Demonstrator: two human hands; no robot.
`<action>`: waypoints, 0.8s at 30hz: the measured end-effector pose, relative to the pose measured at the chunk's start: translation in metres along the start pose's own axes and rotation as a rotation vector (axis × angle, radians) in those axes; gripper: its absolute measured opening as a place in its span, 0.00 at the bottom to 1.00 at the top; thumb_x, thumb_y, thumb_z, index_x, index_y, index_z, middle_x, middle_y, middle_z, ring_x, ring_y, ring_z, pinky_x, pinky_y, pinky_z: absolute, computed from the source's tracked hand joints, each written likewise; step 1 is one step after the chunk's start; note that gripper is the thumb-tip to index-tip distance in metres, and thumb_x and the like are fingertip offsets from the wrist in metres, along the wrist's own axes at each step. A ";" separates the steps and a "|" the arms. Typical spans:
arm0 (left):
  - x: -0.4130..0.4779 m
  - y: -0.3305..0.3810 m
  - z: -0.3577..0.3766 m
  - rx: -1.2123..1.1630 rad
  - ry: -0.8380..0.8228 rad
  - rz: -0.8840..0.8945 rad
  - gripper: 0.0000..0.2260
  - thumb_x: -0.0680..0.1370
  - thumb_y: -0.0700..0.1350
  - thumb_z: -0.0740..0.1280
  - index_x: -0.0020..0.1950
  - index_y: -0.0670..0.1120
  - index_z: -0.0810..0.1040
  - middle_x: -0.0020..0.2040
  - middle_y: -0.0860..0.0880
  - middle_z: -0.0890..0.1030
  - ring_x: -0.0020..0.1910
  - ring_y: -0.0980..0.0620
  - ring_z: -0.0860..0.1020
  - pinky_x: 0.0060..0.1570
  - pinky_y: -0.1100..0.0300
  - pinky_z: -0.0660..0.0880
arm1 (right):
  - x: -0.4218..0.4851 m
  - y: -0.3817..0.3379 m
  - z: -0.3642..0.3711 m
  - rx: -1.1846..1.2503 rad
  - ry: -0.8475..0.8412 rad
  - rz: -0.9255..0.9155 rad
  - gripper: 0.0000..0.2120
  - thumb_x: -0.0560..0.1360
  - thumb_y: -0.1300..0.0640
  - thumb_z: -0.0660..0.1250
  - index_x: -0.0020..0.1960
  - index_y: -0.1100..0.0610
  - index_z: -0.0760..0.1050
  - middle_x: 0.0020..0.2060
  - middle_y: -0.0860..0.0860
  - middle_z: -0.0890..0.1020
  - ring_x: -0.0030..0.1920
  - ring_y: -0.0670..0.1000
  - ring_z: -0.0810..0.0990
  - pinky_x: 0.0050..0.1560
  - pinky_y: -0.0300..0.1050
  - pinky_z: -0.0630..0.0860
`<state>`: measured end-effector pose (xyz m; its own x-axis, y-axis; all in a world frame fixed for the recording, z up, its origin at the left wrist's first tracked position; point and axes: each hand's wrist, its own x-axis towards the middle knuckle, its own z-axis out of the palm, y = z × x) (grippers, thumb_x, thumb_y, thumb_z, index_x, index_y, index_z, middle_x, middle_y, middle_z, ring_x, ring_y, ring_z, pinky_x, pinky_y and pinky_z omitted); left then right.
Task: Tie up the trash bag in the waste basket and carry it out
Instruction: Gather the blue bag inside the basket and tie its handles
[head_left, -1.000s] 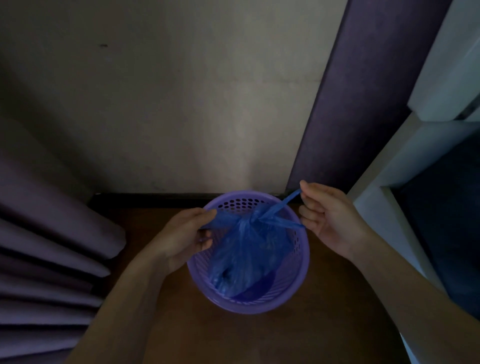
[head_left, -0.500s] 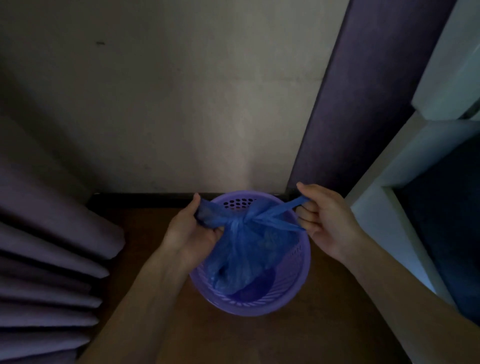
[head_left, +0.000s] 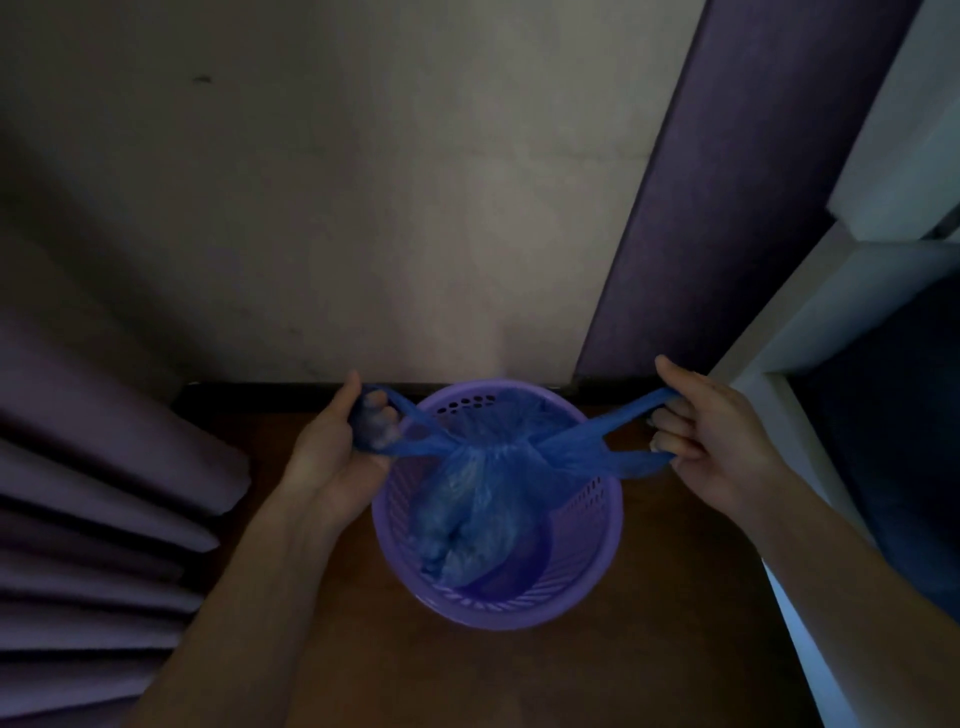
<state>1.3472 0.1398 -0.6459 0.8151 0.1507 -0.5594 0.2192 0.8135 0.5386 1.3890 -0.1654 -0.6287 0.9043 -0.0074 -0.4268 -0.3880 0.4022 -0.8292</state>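
- The thin blue plastic trash bag (head_left: 470, 499) sits inside the round lilac plastic waste basket with perforated walls (head_left: 587, 525), which stands on a brown wooden floor (head_left: 649, 649) against the pale wall (head_left: 389, 208) at twelve o'clock.
- The bag's mouth is gathered into a tight bunch over the middle of the basket, with its two handle loops drawn out toward nine o'clock and three o'clock.
- The left hand (head_left: 337, 457) is clenched around the left loop, the plastic wrapped about its fingers (head_left: 376, 421); the right hand (head_left: 711, 436) is closed on the right loop, thumb on top. The hands are well apart, one on each side of the basket rim.
- By my reading, the step in hand is cinching the knot: the loops look taut and pulled in opposite directions.
- The next move probably calls for a second cross-over of the loops, or, if the knot holds, bringing both loops into one hand and lifting the bag straight up out of the basket.
- Thin film like this may stretch or tear under a hard pull.
- No brand, label or writing can be read anywhere; the light is dim.
- Pleated purple curtain folds (head_left: 104, 493) hang at eight o'clock.
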 end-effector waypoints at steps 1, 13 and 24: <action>-0.003 -0.001 0.002 0.053 -0.019 0.005 0.17 0.82 0.50 0.60 0.34 0.46 0.69 0.25 0.52 0.71 0.22 0.56 0.74 0.26 0.62 0.77 | 0.000 0.000 0.002 0.032 -0.021 0.007 0.20 0.75 0.55 0.71 0.31 0.50 0.64 0.22 0.44 0.59 0.22 0.43 0.56 0.22 0.38 0.50; -0.018 -0.020 0.021 0.512 -0.179 0.246 0.17 0.82 0.45 0.61 0.34 0.43 0.74 0.31 0.46 0.73 0.34 0.49 0.73 0.42 0.55 0.70 | -0.011 0.013 0.045 0.067 -0.199 -0.041 0.13 0.78 0.53 0.67 0.36 0.55 0.76 0.22 0.46 0.62 0.23 0.45 0.59 0.26 0.40 0.55; -0.053 -0.026 0.063 0.578 0.002 0.343 0.18 0.82 0.46 0.62 0.33 0.48 0.65 0.27 0.51 0.60 0.25 0.53 0.55 0.27 0.56 0.51 | -0.032 0.002 0.086 -0.203 -0.065 -0.212 0.14 0.81 0.57 0.63 0.37 0.57 0.72 0.21 0.44 0.63 0.21 0.43 0.58 0.21 0.36 0.55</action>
<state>1.3319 0.0749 -0.5905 0.8888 0.3490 -0.2971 0.2001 0.2879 0.9365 1.3747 -0.0852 -0.5860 0.9759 -0.0106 -0.2181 -0.2112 0.2068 -0.9553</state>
